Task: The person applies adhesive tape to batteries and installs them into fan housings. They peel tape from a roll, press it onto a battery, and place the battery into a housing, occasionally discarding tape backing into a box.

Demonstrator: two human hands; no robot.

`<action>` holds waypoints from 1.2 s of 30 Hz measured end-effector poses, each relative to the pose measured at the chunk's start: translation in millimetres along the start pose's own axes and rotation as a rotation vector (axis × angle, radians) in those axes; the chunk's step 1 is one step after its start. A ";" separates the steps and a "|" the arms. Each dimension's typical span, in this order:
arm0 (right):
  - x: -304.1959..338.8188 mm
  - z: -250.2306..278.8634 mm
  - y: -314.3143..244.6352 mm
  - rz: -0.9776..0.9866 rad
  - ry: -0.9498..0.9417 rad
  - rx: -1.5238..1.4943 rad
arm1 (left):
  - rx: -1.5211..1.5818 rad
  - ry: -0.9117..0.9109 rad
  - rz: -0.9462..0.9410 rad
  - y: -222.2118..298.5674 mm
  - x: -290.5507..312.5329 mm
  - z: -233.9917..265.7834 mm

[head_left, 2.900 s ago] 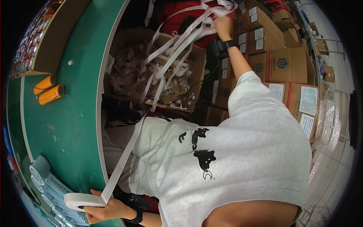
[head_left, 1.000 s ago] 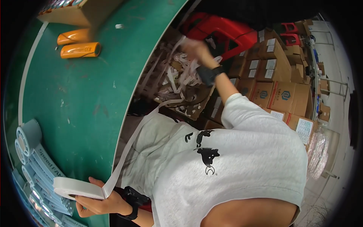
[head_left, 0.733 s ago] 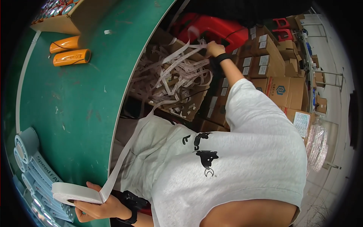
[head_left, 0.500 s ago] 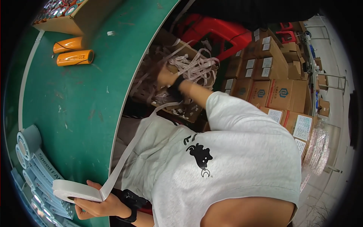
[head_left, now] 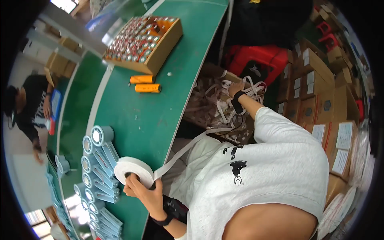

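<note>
Left-hand [head_left: 145,191] grip around one white tape roll [head_left: 133,171]; two orange cylinders [head_left: 145,83] beyond.

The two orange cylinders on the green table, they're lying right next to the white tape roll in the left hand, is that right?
Not quite. The head view shows the two orange cylinders lying on the green table near the cardboard tray of cells, well apart from the white tape roll held by the left hand.
</note>
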State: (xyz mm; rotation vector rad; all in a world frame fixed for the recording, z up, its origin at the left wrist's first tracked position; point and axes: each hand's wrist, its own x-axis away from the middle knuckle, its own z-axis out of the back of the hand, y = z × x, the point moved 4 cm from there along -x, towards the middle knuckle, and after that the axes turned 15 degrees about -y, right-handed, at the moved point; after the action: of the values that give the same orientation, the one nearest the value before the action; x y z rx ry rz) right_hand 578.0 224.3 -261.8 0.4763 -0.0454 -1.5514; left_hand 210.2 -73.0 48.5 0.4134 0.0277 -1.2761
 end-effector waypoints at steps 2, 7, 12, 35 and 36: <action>-31.3 55.4 -9.1 0.562 -0.892 -0.248 | 0.006 -0.214 -0.042 -11.5 7.0 10.9; -22.4 360.1 -46.5 1.109 -0.367 -1.286 | -0.059 -0.250 -0.148 -15.6 8.9 6.0; -51.8 371.0 -155.0 0.801 0.201 -0.782 | 0.051 -0.046 -0.225 -10.2 10.3 22.0; 38.6 443.8 -208.2 1.039 -0.656 -2.031 | 0.377 0.161 -0.038 -58.3 -23.7 28.2; 39.1 444.3 -209.6 1.036 -0.659 -2.029 | 0.379 0.159 -0.036 -59.0 -23.6 27.6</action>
State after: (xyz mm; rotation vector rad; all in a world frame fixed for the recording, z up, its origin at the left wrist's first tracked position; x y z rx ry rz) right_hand 237.8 79.8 64.1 -1.4523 0.6201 -0.1165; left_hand 142.5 -73.4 63.0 0.8431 -0.0745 -1.2824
